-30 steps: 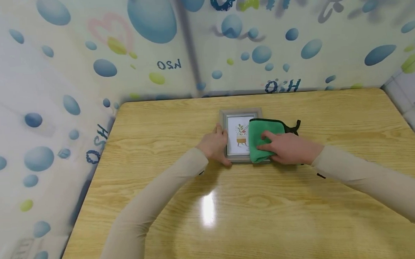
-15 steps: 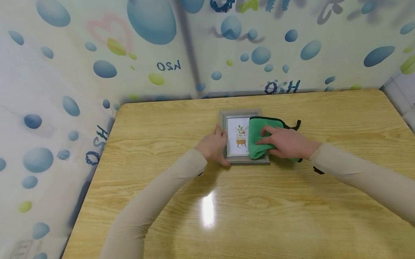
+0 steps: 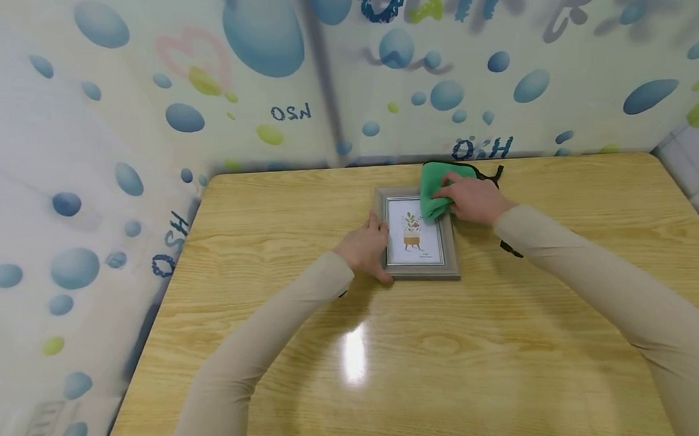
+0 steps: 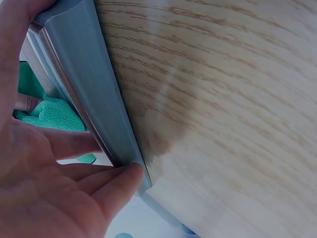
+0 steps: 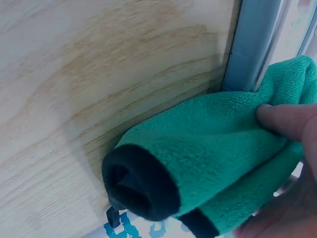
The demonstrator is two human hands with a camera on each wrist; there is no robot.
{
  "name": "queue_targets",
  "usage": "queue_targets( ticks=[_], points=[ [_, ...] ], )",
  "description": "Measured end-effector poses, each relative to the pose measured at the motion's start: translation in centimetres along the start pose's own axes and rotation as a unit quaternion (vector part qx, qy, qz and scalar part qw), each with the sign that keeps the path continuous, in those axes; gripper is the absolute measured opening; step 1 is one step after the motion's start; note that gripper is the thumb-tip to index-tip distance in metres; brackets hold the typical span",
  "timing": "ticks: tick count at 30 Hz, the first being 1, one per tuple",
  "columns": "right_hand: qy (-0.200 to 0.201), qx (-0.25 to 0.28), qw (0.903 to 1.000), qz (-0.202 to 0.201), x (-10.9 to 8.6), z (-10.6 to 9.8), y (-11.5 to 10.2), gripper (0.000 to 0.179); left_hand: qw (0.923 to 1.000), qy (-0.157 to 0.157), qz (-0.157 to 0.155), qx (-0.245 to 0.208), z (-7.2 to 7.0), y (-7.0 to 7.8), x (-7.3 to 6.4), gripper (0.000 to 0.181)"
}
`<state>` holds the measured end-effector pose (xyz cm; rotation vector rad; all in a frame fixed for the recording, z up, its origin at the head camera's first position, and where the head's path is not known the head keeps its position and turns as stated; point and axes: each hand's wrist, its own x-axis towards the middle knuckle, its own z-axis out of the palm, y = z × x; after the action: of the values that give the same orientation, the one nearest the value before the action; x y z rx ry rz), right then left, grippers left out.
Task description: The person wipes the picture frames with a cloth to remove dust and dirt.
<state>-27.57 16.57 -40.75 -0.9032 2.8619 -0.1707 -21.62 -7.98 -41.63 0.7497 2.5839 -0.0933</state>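
Facing spotted wall [image 3: 358, 81] across wooden table [image 3: 449, 363], left fingers [image 4: 115, 188] grip frame [image 3: 412, 257], right fingers [image 3: 448, 192] cloth [image 5: 208, 144].

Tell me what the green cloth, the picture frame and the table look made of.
Green cloth: probably microfibre, soft and matt, given its fuzzy pile.
Picture frame: greyish, low sheen, smoothly moulded; painted wood or plastic, I cannot tell.
Table: glossy wood or wood-look laminate, judging by the grain and bright glare.

The patterned wall [image 3: 355, 81] bears blue lettering [image 3: 291, 112], in one spot with a green character, that appears to read H2O backwards, repeated in several sizes. Faint capitals [image 3: 39, 433] at its lower left are unclear. Tiny print [image 3: 426, 255] inside the picture frame [image 3: 422, 275] is illegible.
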Motion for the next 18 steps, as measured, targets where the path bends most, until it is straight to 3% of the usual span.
queue_targets(
  ticks=[8,18],
  points=[
    [-0.01,0.021,0.9992,-0.032,-1.4,0.3,-0.4,0.04,1.0,0.001,0.0,-0.001,0.0,0.2,0.1,0.123],
    [0.006,0.005,0.9942,-0.107,-5.8,1.0,-3.1,0.039,1.0,0.003,0.0,0.007,0.0,0.1,0.2,0.123]
  ],
)
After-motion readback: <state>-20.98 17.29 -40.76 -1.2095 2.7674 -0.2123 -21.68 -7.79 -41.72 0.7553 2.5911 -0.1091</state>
